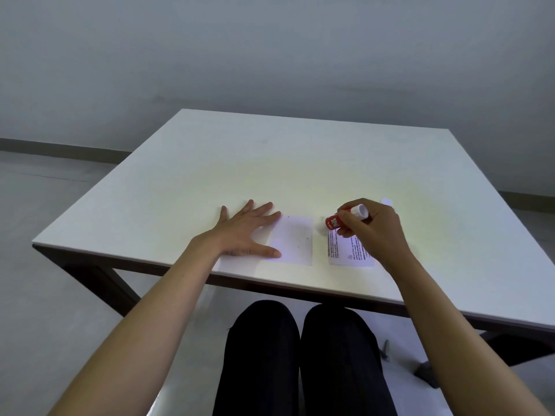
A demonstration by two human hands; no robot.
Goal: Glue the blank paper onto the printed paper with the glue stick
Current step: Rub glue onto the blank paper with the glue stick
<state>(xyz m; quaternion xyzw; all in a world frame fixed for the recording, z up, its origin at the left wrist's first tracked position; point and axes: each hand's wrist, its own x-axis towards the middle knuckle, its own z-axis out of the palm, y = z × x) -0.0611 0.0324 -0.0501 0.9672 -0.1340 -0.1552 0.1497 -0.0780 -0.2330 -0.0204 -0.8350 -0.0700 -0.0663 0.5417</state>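
A blank white paper (292, 240) lies flat near the table's front edge. My left hand (246, 232) rests on its left part, palm down with the fingers spread. To its right lies the printed paper (345, 250), with small black text, partly hidden under my right hand (372, 229). My right hand grips a red glue stick (336, 222) with a white end, tilted so its lower tip meets the printed paper's upper left corner. A small white cap (386, 202) lies on the table just beyond my right hand.
The white table (270, 163) has dark legs and its front edge runs just below the papers. My legs in dark trousers (300, 355) are under the table. A grey wall and floor lie beyond.
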